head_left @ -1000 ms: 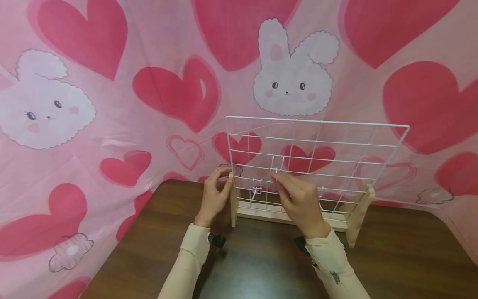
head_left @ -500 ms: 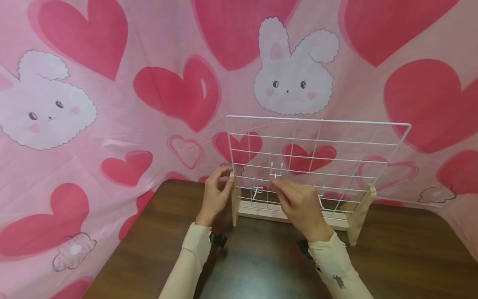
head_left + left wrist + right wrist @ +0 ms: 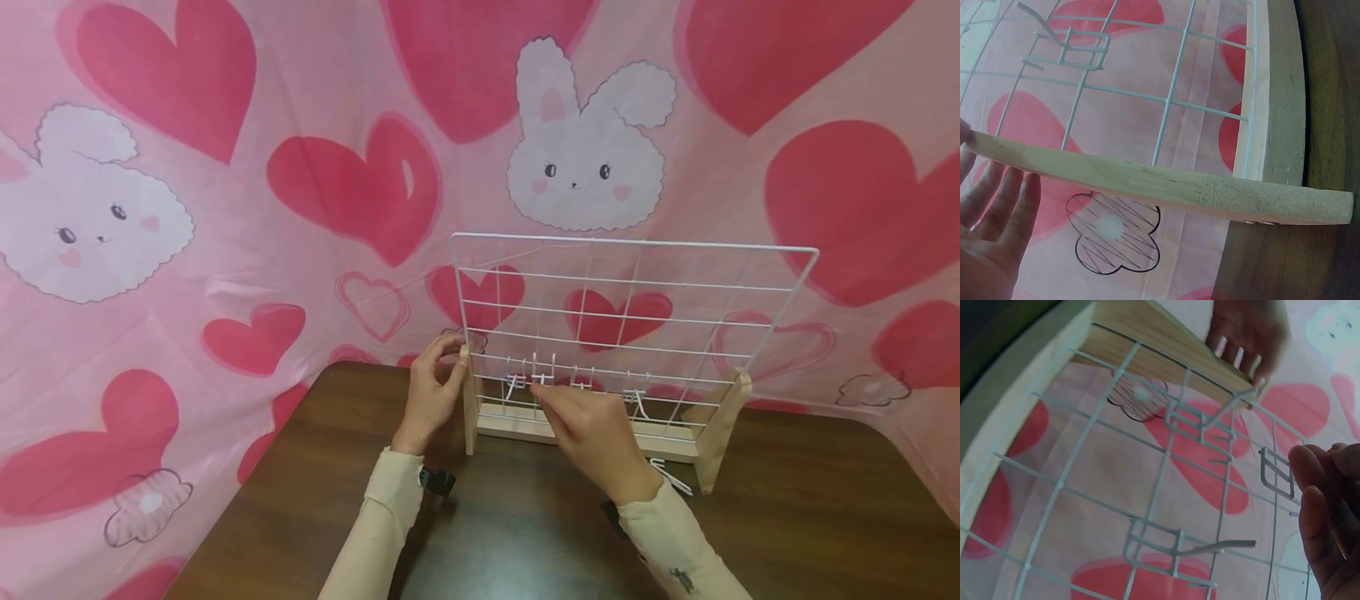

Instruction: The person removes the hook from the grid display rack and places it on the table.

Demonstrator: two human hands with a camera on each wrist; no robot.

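1. The right hand's grip (image 3: 596, 429) pinches a white wire hook (image 3: 543, 379) between thumb and fingertips; its small rectangular frame is crossed by a bar, with two thin prongs pointing up.
2. This hook sits at the lower left part of the wire grid (image 3: 637, 242); whether its prongs catch a wire cannot be told.
3. The left hand's grip (image 3: 431, 396) clasps the upper end of the left side panel (image 3: 470, 408), a pale, flat length of wood with a rough, grainy cut edge.
4. The grid, smooth white wire in rectangular cells with rounded top corners, leans back near the worktop's (image 3: 510, 533) rear edge, well apart from both rear corners.
5. A straight pale wooden slat (image 3: 517, 425) joins the left panel to the matching right side panel (image 3: 723, 433).
6. Three similar hooks hang on the lower wires: left (image 3: 515, 382), middle (image 3: 582, 386) and right (image 3: 637, 400).
7. Loose white wire pieces (image 3: 675, 477) lie on the dark wood-grained worktop, beside the right panel's foot.
8. Creased pink cloth (image 3: 322, 75) printed with red hearts rises behind the rear edge.
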